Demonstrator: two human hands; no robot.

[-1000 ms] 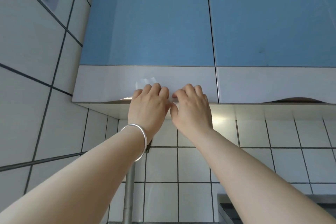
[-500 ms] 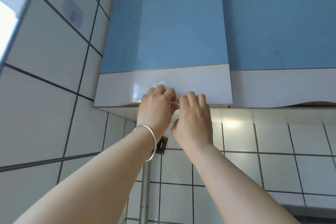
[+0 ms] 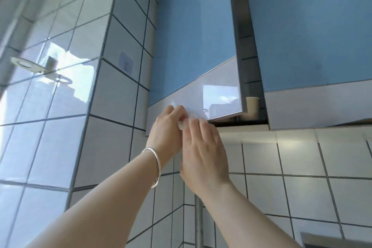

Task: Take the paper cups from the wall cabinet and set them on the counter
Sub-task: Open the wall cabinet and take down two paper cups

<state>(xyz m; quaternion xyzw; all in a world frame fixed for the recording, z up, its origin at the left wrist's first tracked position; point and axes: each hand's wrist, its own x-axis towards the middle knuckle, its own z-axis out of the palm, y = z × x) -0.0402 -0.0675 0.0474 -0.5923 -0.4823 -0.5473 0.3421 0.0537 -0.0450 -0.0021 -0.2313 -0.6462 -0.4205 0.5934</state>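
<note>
The left cabinet door (image 3: 193, 50), blue with a white bottom band, stands partly swung out from the wall cabinet. Both hands grip its lower edge: my left hand (image 3: 168, 133), with a silver bracelet on the wrist, and my right hand (image 3: 203, 151) just beside it, fingers hooked under the edge. Through the narrow gap a beige paper cup (image 3: 252, 106) stands on the cabinet's bottom shelf. The rest of the cabinet's inside is hidden.
The right cabinet door (image 3: 312, 32) is closed. White tiled walls surround the cabinet, with a tiled corner column (image 3: 112, 86) at left carrying a small adhesive hook (image 3: 126, 64). A vertical metal pipe (image 3: 198, 219) runs down below my hands. A grey edge (image 3: 334, 239) shows at bottom right.
The left door has swung out from closed, opening a gap that shows the cup. Both hands stayed on its lower edge, and the view has tilted up and left.
</note>
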